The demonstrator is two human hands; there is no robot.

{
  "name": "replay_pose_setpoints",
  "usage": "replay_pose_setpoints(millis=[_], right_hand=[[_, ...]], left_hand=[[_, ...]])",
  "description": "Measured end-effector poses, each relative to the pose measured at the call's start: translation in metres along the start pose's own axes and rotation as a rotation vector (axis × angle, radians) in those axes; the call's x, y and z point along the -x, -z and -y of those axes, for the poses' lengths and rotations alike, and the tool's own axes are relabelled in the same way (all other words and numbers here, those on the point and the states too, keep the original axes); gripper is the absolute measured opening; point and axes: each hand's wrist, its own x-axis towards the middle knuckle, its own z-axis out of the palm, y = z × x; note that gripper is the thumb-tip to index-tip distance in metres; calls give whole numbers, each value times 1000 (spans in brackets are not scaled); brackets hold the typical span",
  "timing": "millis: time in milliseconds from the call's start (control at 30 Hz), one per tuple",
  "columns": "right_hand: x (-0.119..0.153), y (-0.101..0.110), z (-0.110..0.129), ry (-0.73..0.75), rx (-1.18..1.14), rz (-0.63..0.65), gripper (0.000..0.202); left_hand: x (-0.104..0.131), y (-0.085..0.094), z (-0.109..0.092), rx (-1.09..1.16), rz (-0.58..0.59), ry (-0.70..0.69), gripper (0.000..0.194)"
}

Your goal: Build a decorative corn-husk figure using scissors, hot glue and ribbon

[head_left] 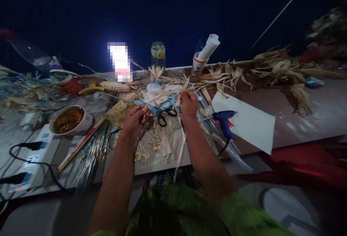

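My left hand is closed in a pinch over the worktable, with a thin pale strip showing at its fingertips; it looks like corn husk. To its right, my right hand is curled shut, and pale husk pieces show above and below its fingers. Whether it grips one of them is hidden. Between the hands lie black-handled scissors and a shiny blue ribbon. Beyond them, a white round base carries a small blue piece topped with husk. Husk scraps are scattered nearer me.
A blue glue gun rests partly on a white sheet at right, beside clear glue sticks. On the left are a bowl of brown liquid, a power strip and a corncob. A jar and paper cup stand behind.
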Motion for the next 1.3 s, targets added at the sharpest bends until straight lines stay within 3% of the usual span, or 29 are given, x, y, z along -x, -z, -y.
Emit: replay_pose_setpoints(millis=[100,300,533,600,733,833,867,967,1033,1100,1167,1233,1300], right_hand=[[-17,13,3,-76,-216,-239,21],[-35,40,8,-87,-355,-431,24],[-22,20,8,-94,-362,-263,26],[-24,24,8,-93,-396,-333,24],[-36,49,6,-134,-471,-471,21],[-41,54,2,-95,-468,-500,17],[-40,50,2,-83,-441,-481,14],[-26,27,2,-27,-261,-325,17],[-9,9,4,54,-96,-60,20],[10,-6,8,27,2,266,22],[27,-17,11,19,64,494,26],[38,-23,12,74,140,616,25],[41,-25,12,107,216,650,20]], left_hand=[[-1,0,0,36,2,-10,15],[-3,3,-2,78,-59,-84,17],[-7,0,3,65,-168,-186,19],[-9,0,2,132,-234,-236,21],[-12,8,-4,271,-500,-358,24],[-13,14,-6,249,-634,-423,19],[-13,14,-6,229,-653,-456,18],[-13,11,-1,127,-545,-422,19],[-13,6,4,-2,-448,-351,18],[-13,3,10,-136,-369,-296,17],[-12,0,14,-254,-303,-264,17],[-11,-2,16,-353,-231,-250,17],[-10,-4,18,-419,-170,-238,17]])
